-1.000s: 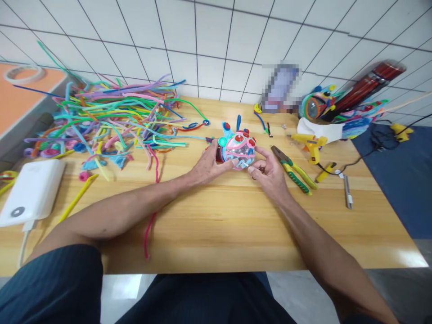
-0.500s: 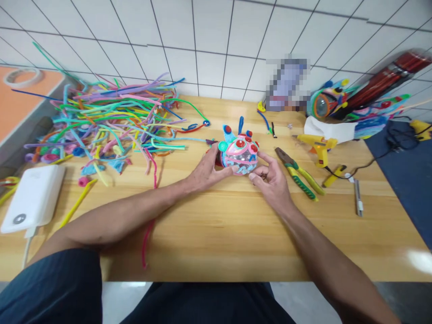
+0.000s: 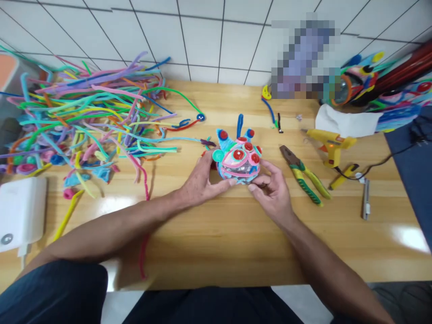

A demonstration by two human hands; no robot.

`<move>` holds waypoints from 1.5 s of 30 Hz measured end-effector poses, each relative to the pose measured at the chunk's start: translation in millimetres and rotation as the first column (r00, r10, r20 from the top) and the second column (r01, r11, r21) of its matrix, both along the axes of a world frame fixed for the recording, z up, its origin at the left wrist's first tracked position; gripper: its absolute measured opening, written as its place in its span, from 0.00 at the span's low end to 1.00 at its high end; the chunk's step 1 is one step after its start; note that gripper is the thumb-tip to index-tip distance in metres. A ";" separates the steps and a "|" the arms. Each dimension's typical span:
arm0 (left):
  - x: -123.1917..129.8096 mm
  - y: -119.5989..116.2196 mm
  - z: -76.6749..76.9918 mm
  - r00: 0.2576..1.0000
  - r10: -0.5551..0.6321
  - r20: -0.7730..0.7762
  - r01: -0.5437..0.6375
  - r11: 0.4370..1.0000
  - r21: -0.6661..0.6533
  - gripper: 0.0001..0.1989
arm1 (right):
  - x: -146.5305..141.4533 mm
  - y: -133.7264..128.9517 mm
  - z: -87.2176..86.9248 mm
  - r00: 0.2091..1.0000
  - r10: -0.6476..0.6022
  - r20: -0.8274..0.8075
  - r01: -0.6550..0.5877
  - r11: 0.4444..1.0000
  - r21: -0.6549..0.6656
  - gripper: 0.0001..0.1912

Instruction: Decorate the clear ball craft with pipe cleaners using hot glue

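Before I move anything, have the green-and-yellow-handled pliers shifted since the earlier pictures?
No; the pliers keep their place on the wooden table beside the yellow glue gun.

We count two hands, one left hand (image 3: 199, 182) and one right hand (image 3: 272, 189), and between them one decorated figure (image 3: 240, 163), with two pointed blue horns (image 3: 224, 140) and one upright blue stem (image 3: 240, 126). To the right we find one pair of pliers (image 3: 301, 174), one glue gun (image 3: 332, 143), one short yellow-handled tool (image 3: 343, 176), one slim silver cutter (image 3: 366, 199), one white sheet (image 3: 347, 122) and one dark red bottle (image 3: 405, 67). To the left we see one white power bank (image 3: 23, 211). We tally one blue ball with eyes (image 3: 200, 117); the heaped fuzzy stems (image 3: 97, 105) are too tangled for us to number.
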State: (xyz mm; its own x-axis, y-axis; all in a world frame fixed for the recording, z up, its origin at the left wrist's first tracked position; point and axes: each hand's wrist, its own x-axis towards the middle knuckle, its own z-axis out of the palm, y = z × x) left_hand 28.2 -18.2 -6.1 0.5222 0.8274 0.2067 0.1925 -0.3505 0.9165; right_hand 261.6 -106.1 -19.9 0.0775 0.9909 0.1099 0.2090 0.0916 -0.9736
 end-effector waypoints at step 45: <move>4.5 15.2 -19.7 0.981 -0.074 0.177 0.083 0.995 -0.047 0.32 | -4.3 15.9 3.5 0.999 0.006 -0.050 -0.006 1.000 0.011 0.40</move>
State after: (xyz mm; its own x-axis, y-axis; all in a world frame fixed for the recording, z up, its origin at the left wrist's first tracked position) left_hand 32.7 -2.9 -25.8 0.5458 0.7976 0.2568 0.0012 -0.3072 0.9516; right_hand 257.3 -90.1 -16.4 0.0772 0.9902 0.1166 0.1598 0.1031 -0.9817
